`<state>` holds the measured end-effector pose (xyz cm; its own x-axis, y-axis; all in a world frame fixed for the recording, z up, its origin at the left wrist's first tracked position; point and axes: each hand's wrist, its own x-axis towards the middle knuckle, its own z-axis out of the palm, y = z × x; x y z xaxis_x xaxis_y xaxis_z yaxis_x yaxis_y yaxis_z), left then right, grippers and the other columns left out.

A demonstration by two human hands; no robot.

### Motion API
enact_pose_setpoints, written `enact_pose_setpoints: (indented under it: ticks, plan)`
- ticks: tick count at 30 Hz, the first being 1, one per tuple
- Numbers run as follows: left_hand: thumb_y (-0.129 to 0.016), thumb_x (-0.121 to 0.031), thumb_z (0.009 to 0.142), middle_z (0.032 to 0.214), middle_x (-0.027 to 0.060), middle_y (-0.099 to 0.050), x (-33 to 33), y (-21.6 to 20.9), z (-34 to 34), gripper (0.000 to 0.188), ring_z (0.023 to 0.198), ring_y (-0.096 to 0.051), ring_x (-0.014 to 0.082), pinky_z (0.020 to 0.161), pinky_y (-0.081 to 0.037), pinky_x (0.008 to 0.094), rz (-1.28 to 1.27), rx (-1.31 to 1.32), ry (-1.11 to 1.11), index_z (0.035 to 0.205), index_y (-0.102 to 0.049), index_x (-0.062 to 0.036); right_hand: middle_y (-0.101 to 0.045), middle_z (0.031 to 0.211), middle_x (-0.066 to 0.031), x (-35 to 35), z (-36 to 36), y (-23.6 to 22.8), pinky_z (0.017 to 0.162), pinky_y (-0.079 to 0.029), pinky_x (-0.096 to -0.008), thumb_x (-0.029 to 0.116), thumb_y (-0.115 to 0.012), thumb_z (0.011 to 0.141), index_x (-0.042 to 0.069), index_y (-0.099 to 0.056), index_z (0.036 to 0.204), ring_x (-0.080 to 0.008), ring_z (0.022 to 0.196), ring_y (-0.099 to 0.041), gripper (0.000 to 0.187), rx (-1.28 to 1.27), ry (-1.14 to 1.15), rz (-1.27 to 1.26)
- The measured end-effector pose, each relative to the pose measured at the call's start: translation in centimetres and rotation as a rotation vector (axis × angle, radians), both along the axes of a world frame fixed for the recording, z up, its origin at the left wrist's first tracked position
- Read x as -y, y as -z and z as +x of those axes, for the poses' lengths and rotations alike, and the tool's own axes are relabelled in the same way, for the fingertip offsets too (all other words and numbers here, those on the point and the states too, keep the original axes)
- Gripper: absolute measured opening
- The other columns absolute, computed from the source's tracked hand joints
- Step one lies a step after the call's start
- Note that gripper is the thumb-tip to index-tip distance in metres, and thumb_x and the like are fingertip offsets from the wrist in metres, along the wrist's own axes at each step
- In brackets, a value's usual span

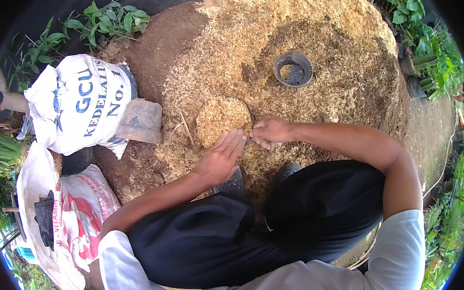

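A round container, its thin dark rim just showing, stands before me, filled to the top with light, straw-coloured chaff. My left hand lies with its fingers stretched out over the container's near edge, on the chaff. At the container's near right edge, my right hand has its fingers curled in a pinch. Whatever is between those fingertips is too small and hidden to make out. Beyond my right hand, a black plastic pot sits in the chaff heap with a little dark material inside.
A large heap of chaff spreads over dark soil ahead. To the left stand a full white sack, a grey-brown pot tipped against it, and an open white-and-red sack. Potted plants line the right side.
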<state>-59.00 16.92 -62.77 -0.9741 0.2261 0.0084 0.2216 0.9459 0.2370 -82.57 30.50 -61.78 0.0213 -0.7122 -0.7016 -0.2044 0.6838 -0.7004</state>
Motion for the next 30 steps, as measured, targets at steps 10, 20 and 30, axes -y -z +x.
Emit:
enact_pose_setpoints:
  ticks: [10, 20, 30]
  plan:
    - [-0.072, -0.035, 0.097, 0.164, 0.0249, -0.044, 1.7, -0.1, 3.2, 0.081, 0.156, -0.039, 0.0377, 0.132, -0.026, 0.0482, -0.015, -0.094, -0.079, 0.158, -0.042, 0.0071, -0.078, 0.081, -0.013, 0.9, -0.2, -0.7, 0.068, -0.063, -0.0338, 0.028, -0.056, 0.104, 0.0, -0.075, 0.088, -0.0212, 0.074, -0.078, 0.037, -0.042, -0.082, 0.025]
    - [-0.07, -0.025, 0.099, 0.163, 0.0204, -0.049, 2.8, -0.8, 2.5, 0.066, 0.155, -0.043, 0.0331, 0.131, -0.031, 0.0462, 0.206, -0.079, -0.103, 0.155, -0.049, 0.0032, -0.075, 0.074, -0.0125, 2.5, -0.4, -3.8, 0.076, -0.063, -0.0436, 0.029, -0.053, 0.105, 0.001, -0.075, 0.086, -0.0251, 0.066, -0.075, 0.04, -0.261, -0.314, -0.071]
    - [-0.065, -0.071, 0.093, 0.171, 0.0344, -0.025, 4.3, -2.6, -0.6, 0.118, 0.163, -0.021, 0.0436, 0.135, -0.018, 0.0499, -0.039, 0.087, -0.285, 0.162, -0.024, 0.0153, -0.025, 0.174, -0.0229, 3.3, 2.3, -1.6, 0.134, -0.016, -0.0505, 0.059, -0.039, 0.111, 0.002, -0.026, 0.168, -0.033, 0.163, -0.023, 0.081, -1.146, -0.673, -0.712]
